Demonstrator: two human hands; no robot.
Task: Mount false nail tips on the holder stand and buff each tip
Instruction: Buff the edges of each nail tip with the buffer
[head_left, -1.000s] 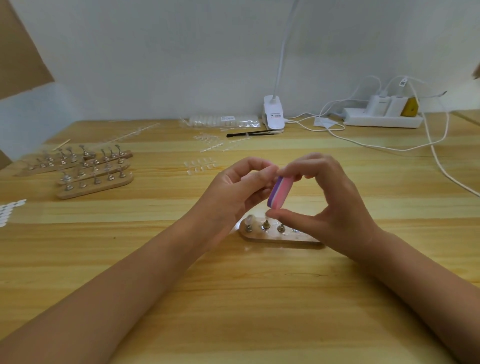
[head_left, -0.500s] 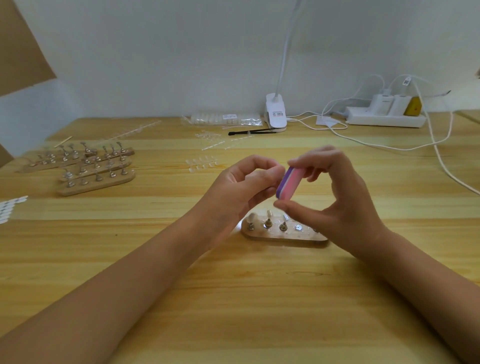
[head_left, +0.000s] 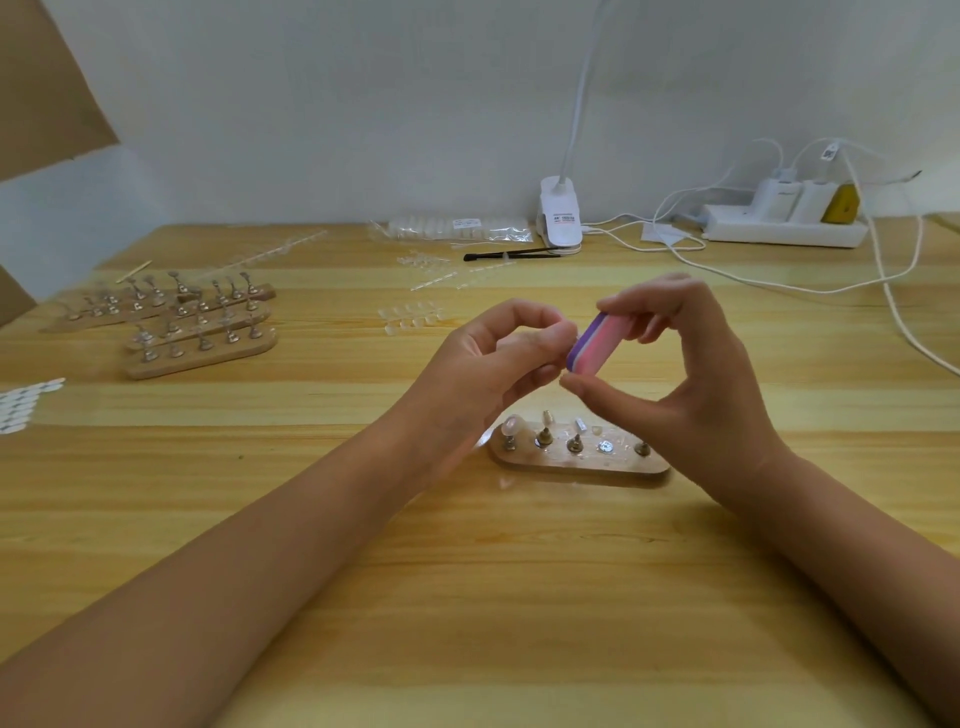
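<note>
My right hand (head_left: 691, 384) pinches a pink and purple buffer block (head_left: 597, 345) between thumb and forefinger, above the table. My left hand (head_left: 488, 364) is raised beside it, fingers curled and pinched against the block's left end; what they pinch is too small to make out. Below both hands a wooden holder stand (head_left: 579, 460) lies on the table with several metal pegs. A clear nail tip (head_left: 511, 427) sits on its leftmost peg.
Other wooden stands (head_left: 202, 351) with pegs lie at the left. Loose clear nail tips (head_left: 410, 317), a bag of tips (head_left: 457, 228), a black brush (head_left: 509, 254), a white clip lamp (head_left: 560, 213), and a power strip (head_left: 784, 231) with trailing cables stand further back. White stickers (head_left: 23, 402) are at the left edge.
Both hands have risen slightly above the stand, and the buffer block has tilted further over to the right. The stand has not moved.
</note>
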